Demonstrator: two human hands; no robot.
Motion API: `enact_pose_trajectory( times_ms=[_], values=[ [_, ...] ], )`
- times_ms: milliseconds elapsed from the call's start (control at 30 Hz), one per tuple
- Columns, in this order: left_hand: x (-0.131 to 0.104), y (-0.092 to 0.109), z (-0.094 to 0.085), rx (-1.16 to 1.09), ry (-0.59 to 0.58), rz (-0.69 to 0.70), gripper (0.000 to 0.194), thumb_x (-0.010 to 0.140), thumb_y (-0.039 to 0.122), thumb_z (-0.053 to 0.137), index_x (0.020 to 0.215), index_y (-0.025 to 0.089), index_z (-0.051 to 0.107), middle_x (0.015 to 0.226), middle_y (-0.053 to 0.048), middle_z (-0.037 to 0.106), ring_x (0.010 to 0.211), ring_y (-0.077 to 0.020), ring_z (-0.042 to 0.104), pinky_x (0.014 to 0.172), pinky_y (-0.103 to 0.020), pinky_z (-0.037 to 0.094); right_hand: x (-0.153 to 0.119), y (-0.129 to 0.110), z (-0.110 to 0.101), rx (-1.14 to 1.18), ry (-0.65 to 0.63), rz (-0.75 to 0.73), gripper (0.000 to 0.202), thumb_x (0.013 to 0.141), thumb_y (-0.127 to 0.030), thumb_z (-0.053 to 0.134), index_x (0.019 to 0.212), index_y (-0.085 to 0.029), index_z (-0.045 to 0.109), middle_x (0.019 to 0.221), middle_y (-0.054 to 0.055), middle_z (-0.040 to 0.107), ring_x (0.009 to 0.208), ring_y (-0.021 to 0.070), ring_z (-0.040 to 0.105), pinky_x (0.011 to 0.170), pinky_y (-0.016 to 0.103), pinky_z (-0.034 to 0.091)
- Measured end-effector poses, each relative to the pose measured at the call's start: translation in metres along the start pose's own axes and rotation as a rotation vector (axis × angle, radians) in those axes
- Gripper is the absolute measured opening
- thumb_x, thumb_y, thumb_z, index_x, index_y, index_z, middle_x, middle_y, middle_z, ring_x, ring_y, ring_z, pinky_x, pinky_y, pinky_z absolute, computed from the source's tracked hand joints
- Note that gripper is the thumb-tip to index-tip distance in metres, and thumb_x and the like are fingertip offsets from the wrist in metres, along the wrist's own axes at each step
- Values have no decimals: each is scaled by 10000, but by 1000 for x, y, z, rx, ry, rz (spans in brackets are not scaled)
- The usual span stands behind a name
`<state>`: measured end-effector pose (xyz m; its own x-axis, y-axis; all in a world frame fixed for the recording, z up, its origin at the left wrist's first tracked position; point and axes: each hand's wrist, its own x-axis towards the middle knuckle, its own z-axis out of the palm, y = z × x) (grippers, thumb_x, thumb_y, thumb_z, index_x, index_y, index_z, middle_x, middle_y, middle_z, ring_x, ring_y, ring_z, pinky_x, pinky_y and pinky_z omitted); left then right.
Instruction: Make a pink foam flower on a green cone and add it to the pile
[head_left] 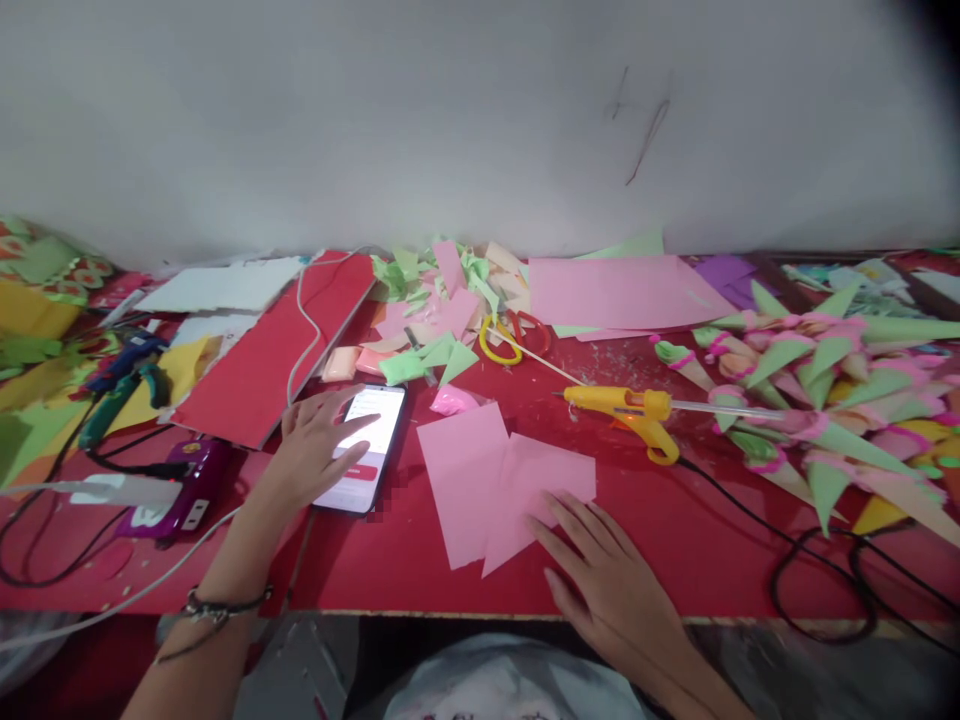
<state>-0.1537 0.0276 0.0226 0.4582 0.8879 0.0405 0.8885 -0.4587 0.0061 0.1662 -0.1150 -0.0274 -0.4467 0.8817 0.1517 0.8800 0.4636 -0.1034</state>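
Observation:
My left hand [319, 445] lies over the left side of a lit smartphone [377, 430], its fingers stretched across the screen. On the red tabletop, two overlapping pink paper sheets [465, 470] lie in front of me. My right hand [596, 560] rests flat with fingers extended, fingertips on the lower right part of the nearer sheet. Beyond it, a yellow glue gun [626, 405] lies on its side with a clear glue stick in its back end. A small pink packet [454, 400] sits just behind the sheets.
Folded pink-and-green paper pieces [817, 370] pile up at the right, near a looped black cable [787, 580]. Scissors [500, 340] and paper scraps [442, 290] lie toward the wall. At left are a red board [277, 350], a purple power strip [191, 490] and green-handled pliers [120, 395].

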Motion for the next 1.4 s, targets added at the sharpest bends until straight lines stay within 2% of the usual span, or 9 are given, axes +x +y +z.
enact_pose_trajectory(
  times_ms=[133,500,700,867,1000,1100,1167,1267,1400],
  values=[
    [-1,2,-2,-46,11,-7,431,841,417,301,1207,274,478,1303,-71,389,1137,-288,358,881,-439,306,0,0,0,-2,-5,-3,478,794,-250,427,1271,-257,403,1343,37,392,1226,225,328,956,402,319],
    [-24,7,2,-129,36,83,325,810,388,386,1030,314,613,1339,-16,359,1151,-290,357,909,-454,277,0,0,-2,-19,2,0,471,797,-254,430,1267,-254,409,1334,42,404,1221,223,333,954,397,308],
    [-29,1,12,-130,111,124,358,803,394,388,1096,291,565,1316,-50,380,1097,-293,394,872,-464,294,0,0,0,-1,6,9,466,793,-249,435,1259,-258,418,1336,39,401,1223,222,327,961,398,297],
    [-35,13,8,-125,184,107,348,823,344,370,1126,282,529,1285,-60,412,1102,-295,391,846,-466,315,0,-2,-1,23,0,19,471,777,-234,453,1248,-251,431,1323,53,414,1204,236,341,955,417,297],
    [-42,37,2,-123,243,95,296,824,289,410,1088,254,539,1208,-69,482,1062,-267,438,839,-442,354,3,-7,-1,103,55,111,386,777,-249,481,1161,-269,513,1175,47,542,1040,233,471,915,444,331],
    [-45,69,-1,-226,267,155,268,821,237,447,1078,221,520,1091,-71,540,989,-204,492,822,-362,408,7,-8,-1,178,57,163,339,777,-273,516,1111,-229,548,1030,75,588,909,214,518,800,380,424],
    [-46,94,0,-296,231,244,277,807,247,482,1081,215,510,1067,-63,549,954,-182,506,802,-327,431,11,-6,-3,197,46,172,344,766,-290,546,1100,-208,550,1075,96,558,936,219,508,770,352,444],
    [-44,126,7,-346,156,315,341,794,252,505,1132,227,470,1121,-54,532,999,-187,484,822,-336,431,17,-2,-5,164,48,142,338,753,-275,571,1084,-212,551,1165,91,519,1004,229,482,796,349,436],
    [-37,151,21,-332,115,299,448,756,286,559,1174,182,437,1127,-62,538,1016,-195,470,846,-340,414,24,0,-5,-1,136,-1,247,790,-177,503,1026,-174,578,1090,86,595,909,221,533,733,335,427]
  ],
)
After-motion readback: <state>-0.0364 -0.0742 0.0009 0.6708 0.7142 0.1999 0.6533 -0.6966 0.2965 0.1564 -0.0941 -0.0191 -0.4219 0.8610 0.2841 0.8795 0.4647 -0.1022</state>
